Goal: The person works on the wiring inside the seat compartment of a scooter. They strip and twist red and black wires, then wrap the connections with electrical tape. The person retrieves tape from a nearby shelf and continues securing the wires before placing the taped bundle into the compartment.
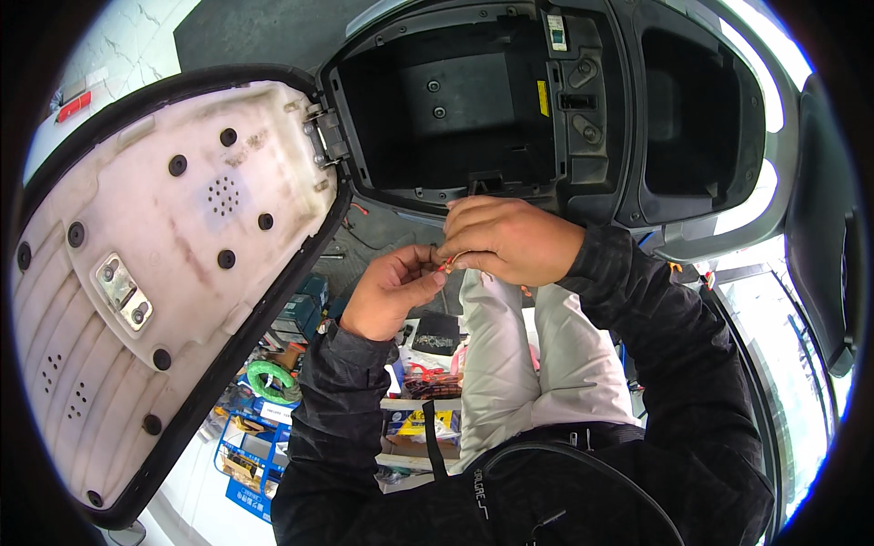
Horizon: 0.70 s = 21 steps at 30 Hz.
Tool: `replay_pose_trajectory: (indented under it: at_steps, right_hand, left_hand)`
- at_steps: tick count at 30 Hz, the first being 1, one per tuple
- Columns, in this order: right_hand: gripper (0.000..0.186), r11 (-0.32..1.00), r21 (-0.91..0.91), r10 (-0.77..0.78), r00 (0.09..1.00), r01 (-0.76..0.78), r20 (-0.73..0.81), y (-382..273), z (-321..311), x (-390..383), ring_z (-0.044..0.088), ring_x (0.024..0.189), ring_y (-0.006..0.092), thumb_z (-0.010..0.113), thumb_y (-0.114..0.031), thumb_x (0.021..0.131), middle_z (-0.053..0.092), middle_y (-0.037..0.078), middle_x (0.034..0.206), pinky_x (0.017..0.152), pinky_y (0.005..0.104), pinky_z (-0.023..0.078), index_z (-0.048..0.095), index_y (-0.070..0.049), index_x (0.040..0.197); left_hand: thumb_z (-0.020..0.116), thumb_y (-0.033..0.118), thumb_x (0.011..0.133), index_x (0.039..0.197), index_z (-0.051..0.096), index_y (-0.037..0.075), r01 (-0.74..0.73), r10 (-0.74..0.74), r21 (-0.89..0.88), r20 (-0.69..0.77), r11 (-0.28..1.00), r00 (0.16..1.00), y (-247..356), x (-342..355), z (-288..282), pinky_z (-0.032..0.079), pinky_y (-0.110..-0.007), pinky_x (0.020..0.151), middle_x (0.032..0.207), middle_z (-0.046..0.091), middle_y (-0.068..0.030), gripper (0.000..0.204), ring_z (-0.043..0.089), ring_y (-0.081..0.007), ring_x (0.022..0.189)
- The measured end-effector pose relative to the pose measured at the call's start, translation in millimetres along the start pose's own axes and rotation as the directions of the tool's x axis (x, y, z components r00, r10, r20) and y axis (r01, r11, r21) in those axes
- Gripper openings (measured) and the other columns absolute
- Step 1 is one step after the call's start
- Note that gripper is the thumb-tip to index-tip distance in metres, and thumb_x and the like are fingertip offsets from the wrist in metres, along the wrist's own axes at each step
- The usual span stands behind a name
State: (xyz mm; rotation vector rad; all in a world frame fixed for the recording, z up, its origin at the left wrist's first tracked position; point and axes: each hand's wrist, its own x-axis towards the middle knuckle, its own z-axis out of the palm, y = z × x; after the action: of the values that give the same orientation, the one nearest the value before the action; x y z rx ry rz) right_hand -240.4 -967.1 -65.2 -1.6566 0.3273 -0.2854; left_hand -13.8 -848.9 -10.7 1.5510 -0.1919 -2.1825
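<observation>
Red wire-like piece (446,267), at 6 o'clock from the black storage bin (482,82): left hand (387,291) pinches it; right hand (521,241), grip partly hidden, cannot tell. Apparently fine fingertip work, calling next for steadiness.

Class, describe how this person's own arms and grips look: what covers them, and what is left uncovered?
The left sleeve and right sleeve are long, black and creased, with what looks like a faint mottled pattern. The left grip and right grip are bare hands, without gloves.
</observation>
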Motion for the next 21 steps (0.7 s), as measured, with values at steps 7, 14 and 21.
replay_pose_trajectory:
  at_steps: [7,14,21]
  right_hand:
    - [0.019,0.97,-0.211,-0.141,0.986,0.12,-0.085,3,14,-4,0.068,0.101,0.0301,0.074,-0.013,0.086,0.069,0.009,0.097,0.112,0.0446,0.053,0.073,-0.003,0.103]
    - [0.024,0.924,-0.375,-0.13,0.985,0.079,-0.113,-3,22,-10,0.069,0.11,0.0295,0.068,-0.014,0.086,0.068,0.009,0.106,0.116,0.0463,0.051,0.068,-0.003,0.106]
    - [0.025,0.898,-0.428,-0.181,0.971,0.1,-0.155,-3,23,-10,0.068,0.102,0.029,0.07,-0.012,0.085,0.065,0.008,0.101,0.112,0.0437,0.053,0.067,-0.002,0.108]
  left_hand:
    - [0.07,0.007,0.103,0.126,0.067,-0.006,-0.023,0.043,0.214,-0.086,0.977,0.995,2,-2,6,0.046,-0.02,0.072,0.106,0.072,-0.0036,0.027,0.056,-0.0035,0.084]
    - [0.07,0.01,0.104,0.126,0.065,-0.007,0.027,-0.026,0.007,-0.084,1.0,0.996,3,2,2,0.04,-0.023,0.061,0.099,0.066,-0.0049,0.028,0.051,-0.0074,0.076]
    - [0.067,0.009,0.106,0.128,0.064,-0.005,0.1,-0.089,-0.194,0.066,0.976,0.994,8,5,3,0.039,-0.022,0.059,0.105,0.068,-0.0057,0.026,0.052,-0.0091,0.077]
